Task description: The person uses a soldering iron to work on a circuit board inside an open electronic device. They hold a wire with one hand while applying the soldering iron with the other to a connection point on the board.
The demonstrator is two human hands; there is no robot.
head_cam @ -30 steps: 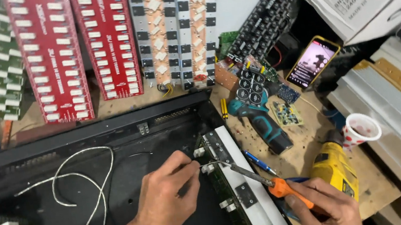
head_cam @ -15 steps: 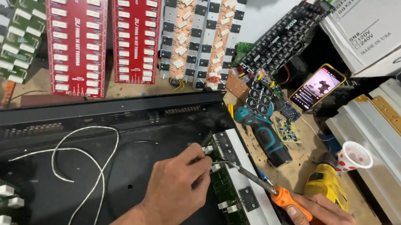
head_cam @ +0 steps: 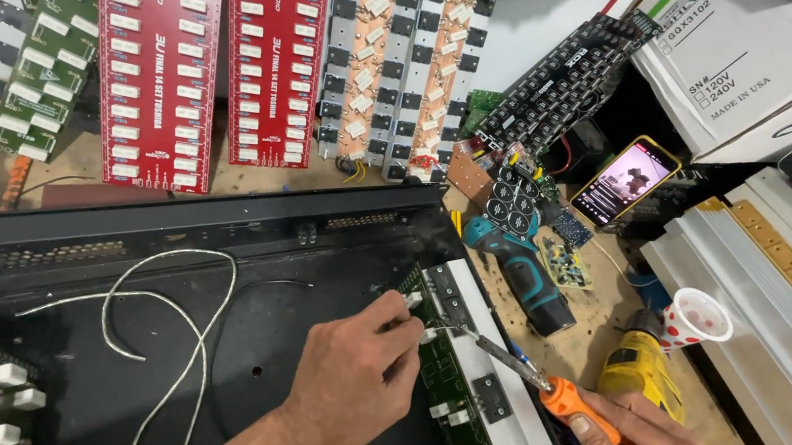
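Inside the black chassis (head_cam: 136,381), the left hand (head_cam: 354,376) pinches a small part at the green circuit board (head_cam: 449,385). From five o'clock, the right hand (head_cam: 628,430) grips an orange-handled screwdriver (head_cam: 534,386), its tip at the board. At three o'clock a teal drill (head_cam: 520,268) lies on the bench (head_cam: 607,328).

electronics repair workshop, circuit boards (head_cam: 156,76), cordless drill (head_cam: 520,263)
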